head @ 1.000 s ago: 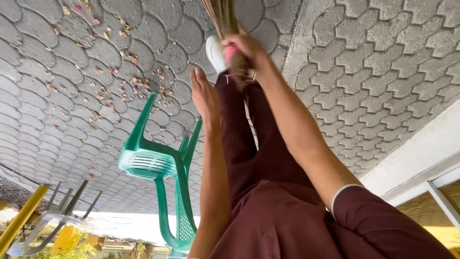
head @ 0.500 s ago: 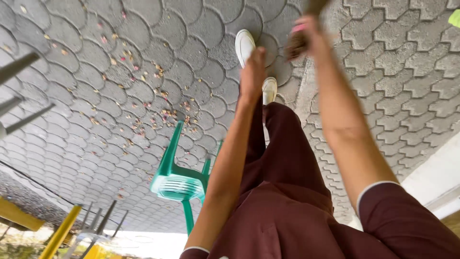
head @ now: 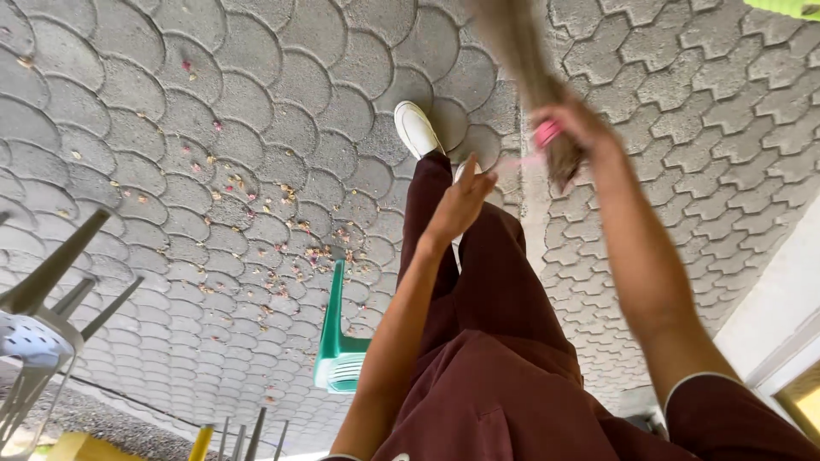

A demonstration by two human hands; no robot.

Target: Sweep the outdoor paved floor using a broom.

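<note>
My right hand (head: 579,128) is closed around a straw broom (head: 512,43) at its pink binding (head: 547,133), and the blurred bristles reach up and left over the paving. My left hand (head: 461,201) hangs empty with its fingers apart, just above my maroon trousers (head: 495,282). A white shoe (head: 416,128) stands on the grey scalloped pavers. Small pink and tan petals (head: 282,213) are scattered over the pavers to the left of my legs.
A green plastic chair (head: 342,358) stands close to my left forearm. The legs of a pale chair (head: 34,333) show at the left edge, and yellow and grey poles (head: 201,444) at the bottom. A white ledge (head: 769,316) runs along the right.
My right hand has swung the broom right and lower in the view. My left hand has dropped towards my thigh. The green chair now sits nearer my left arm.
</note>
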